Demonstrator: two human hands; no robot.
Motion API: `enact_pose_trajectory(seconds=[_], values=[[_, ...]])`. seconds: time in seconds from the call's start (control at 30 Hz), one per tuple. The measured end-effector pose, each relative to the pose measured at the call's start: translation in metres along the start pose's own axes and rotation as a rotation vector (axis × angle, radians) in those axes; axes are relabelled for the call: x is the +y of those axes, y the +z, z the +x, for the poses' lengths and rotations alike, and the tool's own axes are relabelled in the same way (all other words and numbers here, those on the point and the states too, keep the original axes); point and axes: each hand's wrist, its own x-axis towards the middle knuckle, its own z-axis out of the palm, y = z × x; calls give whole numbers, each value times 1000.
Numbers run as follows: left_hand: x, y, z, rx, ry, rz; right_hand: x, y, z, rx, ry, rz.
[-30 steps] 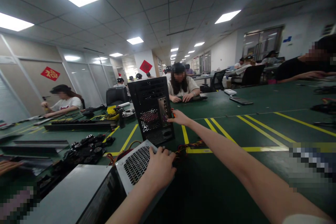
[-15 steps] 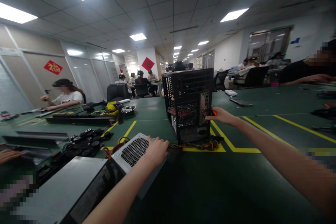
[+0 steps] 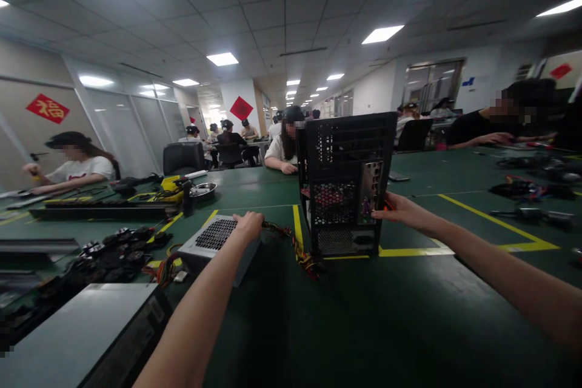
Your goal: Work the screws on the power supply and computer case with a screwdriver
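My left hand [image 3: 249,227] is closed over the far right edge of a silver power supply [image 3: 213,234], which lies on the green table with its fan grille upward. Coloured cables [image 3: 307,260] trail from it toward the bottom of a black computer case [image 3: 336,188]. The case stands upright, its perforated back and port plate facing me. My right hand [image 3: 402,215] grips the case's right edge, thumb on the port plate and the other fingers partly hidden round the side. Something orange [image 3: 389,204] shows in this hand; its kind is unclear.
A second power supply [image 3: 86,327] lies near left. Beyond it are a pile of black parts [image 3: 109,254], long dark metal panels [image 3: 97,211] and a metal bowl [image 3: 203,191]. Cables [image 3: 531,188] lie at right. People sit across the table and on both sides.
The case has shifted to the right with my right hand on it. Cables that lay along its base now lie to its front left. The camera view has turned right.
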Motion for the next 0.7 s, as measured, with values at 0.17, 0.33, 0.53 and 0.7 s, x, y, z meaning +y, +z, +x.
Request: enact_pose_trajectory(seconds=[0.17, 0.33, 0.53, 0.7], values=[[-24, 4, 20, -5, -51, -6, -9, 4, -12, 13, 31, 10], [-53, 8, 40, -26, -121, 0, -13, 3, -28, 27, 64, 13], [-81, 16, 53, -49, -140, 7, -16, 5, -52, 72, 133, 28], [-90, 16, 45, -16, -122, 3, -34, 17, -59, 73, 123, 87]])
